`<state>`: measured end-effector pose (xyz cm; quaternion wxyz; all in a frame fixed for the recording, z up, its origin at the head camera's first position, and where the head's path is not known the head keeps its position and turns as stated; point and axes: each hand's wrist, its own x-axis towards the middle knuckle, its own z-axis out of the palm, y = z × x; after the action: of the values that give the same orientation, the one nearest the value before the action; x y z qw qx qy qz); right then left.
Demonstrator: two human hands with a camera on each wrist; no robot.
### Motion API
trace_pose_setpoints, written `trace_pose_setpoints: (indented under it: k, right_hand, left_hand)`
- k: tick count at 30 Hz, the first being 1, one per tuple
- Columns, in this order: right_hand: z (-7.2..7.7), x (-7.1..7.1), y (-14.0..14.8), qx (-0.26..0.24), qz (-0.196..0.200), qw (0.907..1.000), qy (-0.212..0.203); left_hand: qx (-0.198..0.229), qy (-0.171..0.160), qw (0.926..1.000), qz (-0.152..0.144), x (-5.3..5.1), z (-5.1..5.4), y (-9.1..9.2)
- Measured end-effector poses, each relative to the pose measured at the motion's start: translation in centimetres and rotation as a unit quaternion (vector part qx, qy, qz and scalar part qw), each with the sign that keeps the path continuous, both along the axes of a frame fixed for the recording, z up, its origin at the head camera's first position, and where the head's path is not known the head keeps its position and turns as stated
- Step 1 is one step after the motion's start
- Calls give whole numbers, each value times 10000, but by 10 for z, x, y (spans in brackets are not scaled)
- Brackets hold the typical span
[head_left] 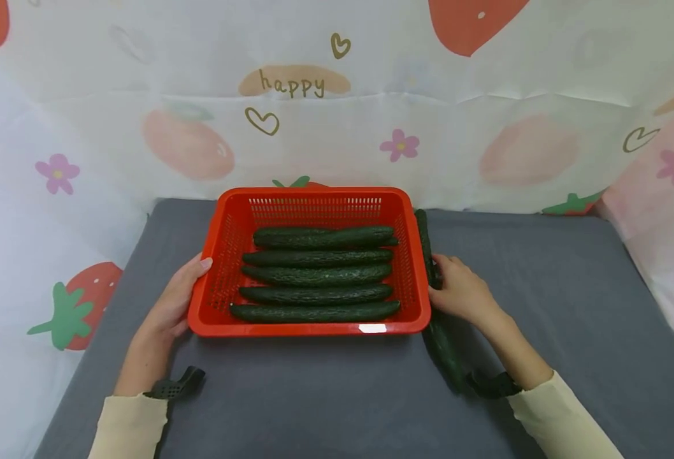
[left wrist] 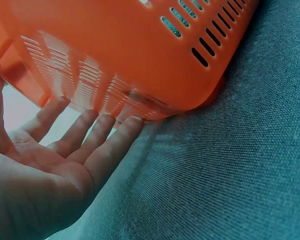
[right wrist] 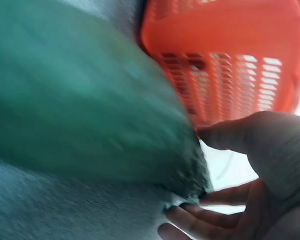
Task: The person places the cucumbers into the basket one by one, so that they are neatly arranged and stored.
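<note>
A red plastic basket [head_left: 308, 328] with slotted walls stands on the grey cloth. Several dark green cucumbers [head_left: 316, 275] lie side by side across its floor. At the basket's left side my left hand [head_left: 179, 296] holds it, thumb over the rim and fingers [left wrist: 117, 142] against the outer wall. Another cucumber [head_left: 443, 347] lies outside, along the basket's right wall. My right hand [head_left: 463, 290] grips this cucumber around its middle, with the thumb [right wrist: 230, 135] on the basket side and the fingers on the other. Part of the cucumber is hidden under that hand.
A grey cloth [head_left: 549, 287] covers the table on both sides of the basket. Behind it hangs a white printed curtain [head_left: 325, 143] with fruit and hearts. Black wrist mounts [head_left: 176, 384] sit at both sleeves, and the right one is close to the cucumber's near end.
</note>
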<state>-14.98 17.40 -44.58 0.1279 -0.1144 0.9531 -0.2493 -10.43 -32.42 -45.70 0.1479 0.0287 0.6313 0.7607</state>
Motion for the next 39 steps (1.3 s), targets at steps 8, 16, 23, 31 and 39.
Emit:
trace_pose_setpoints:
  k: [8, 16, 23, 31, 39]
  right_hand:
    - [0, 2, -9, 374, -125, 9992, -23]
    - [-6, -6, -4, 532, -4, 9981, -312]
    - [-3, -13, 9, 291, 33, 9958, -863]
    - [6, -14, 14, 297, 192, 9952, -914]
    - [10, -12, 19, 411, 200, 9944, -951]
  left_hand:
    - [-12, -42, 10000, 14, 0, 0, -1]
    - [164, -40, 9998, -69, -1, -2, 0]
    - [107, -66, 9999, -10, -1, -2, 0]
    - [182, -84, 9998, -18, 0, -2, -2]
    - [116, -137, 9998, 32, 0, 0, -1]
